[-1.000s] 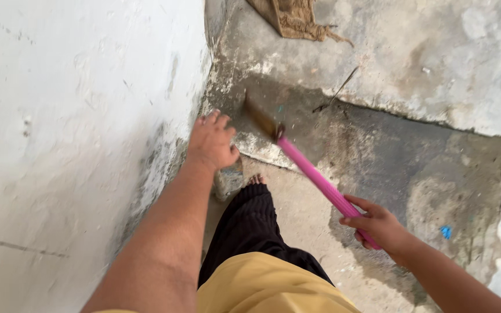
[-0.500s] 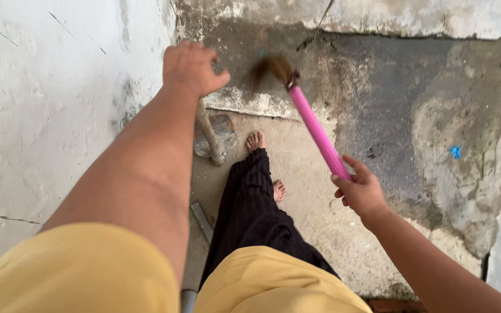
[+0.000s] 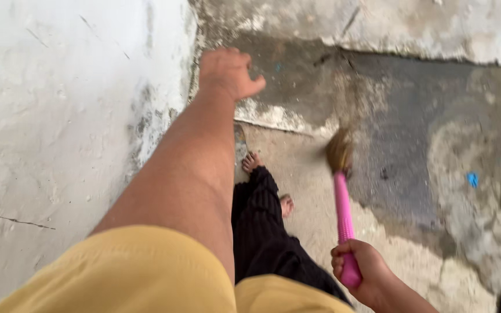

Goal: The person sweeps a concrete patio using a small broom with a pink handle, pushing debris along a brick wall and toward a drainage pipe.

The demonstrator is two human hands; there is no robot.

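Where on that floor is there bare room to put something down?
Bare patches: the dark floor between the broom and the blue scrap, and the pale strip between the feet and the broom. It is crowded by the wall, where the left hand and legs are.

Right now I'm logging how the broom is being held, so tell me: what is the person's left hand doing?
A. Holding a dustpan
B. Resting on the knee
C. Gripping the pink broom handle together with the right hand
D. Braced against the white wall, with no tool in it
D: the left hand is pressed up by the white wall with nothing in it, while the right hand alone grips the pink broom handle.
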